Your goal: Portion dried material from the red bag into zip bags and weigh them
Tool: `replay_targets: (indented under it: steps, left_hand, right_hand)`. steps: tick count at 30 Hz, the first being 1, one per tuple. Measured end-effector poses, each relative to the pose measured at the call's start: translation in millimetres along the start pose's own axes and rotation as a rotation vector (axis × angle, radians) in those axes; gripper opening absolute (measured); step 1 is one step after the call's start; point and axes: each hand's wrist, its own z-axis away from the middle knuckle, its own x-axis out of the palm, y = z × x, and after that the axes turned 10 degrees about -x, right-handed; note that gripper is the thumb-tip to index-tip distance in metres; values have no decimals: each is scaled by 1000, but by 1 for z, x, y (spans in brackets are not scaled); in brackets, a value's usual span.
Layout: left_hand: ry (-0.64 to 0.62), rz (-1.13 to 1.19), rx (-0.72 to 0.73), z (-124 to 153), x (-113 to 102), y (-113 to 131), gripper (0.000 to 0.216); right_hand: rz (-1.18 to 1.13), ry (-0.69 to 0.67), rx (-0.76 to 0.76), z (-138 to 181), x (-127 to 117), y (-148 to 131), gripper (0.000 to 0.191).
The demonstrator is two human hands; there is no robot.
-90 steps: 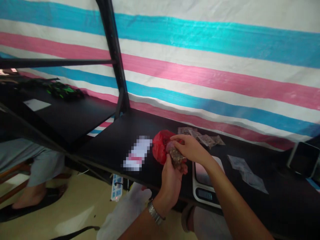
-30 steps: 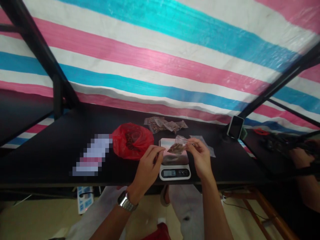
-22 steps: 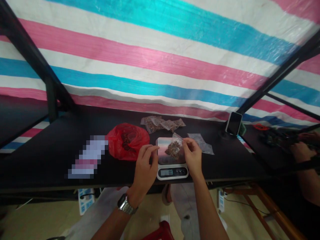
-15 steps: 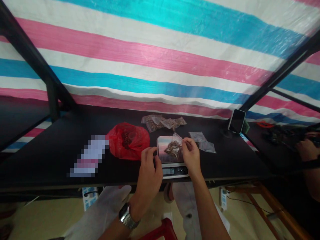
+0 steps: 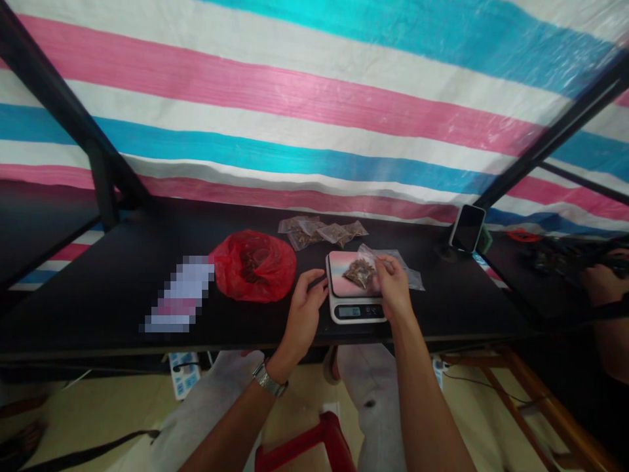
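A white digital kitchen scale [image 5: 335,309] with a shiny square pan stands near the table's front edge, its display reading about zero. Over the pan, my right hand [image 5: 397,294] pinches the top of a small clear zip bag [image 5: 359,273] partly filled with brown dried bits. Whether the bag touches the pan I cannot tell. My left hand [image 5: 303,313] is at the scale's left side, fingers apart and holding nothing. Just behind my right hand lie flat clear bags [image 5: 414,278], partly covered by it.
Left of the scale sits an open red plastic bag [image 5: 280,275] with brown contents. Several filled zip bags [image 5: 307,233] lie behind. A phone [image 5: 468,228] stands at the right, and a blurred-out sheet [image 5: 184,288] lies left. Another person's hand [image 5: 603,286] shows far right.
The scale has shifted to the right along the table, closer to the flat clear bags. Both hands have moved right with it, and the zip bag stays in my right hand.
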Motion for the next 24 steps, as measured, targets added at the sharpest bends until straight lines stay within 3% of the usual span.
replay_targets:
  steps: [9, 19, 24]
  left_hand:
    - [86, -258, 49, 16, -4, -1, 7]
    - [-211, -541, 5, 43, -17, 10, 27]
    - [-316, -789, 23, 60, -17, 5, 37]
  right_hand:
    - [24, 93, -97, -15, 13, 16, 31]
    - [26, 101, -161, -18, 16, 16, 25]
    - [34, 85, -172, -18, 15, 18, 26]
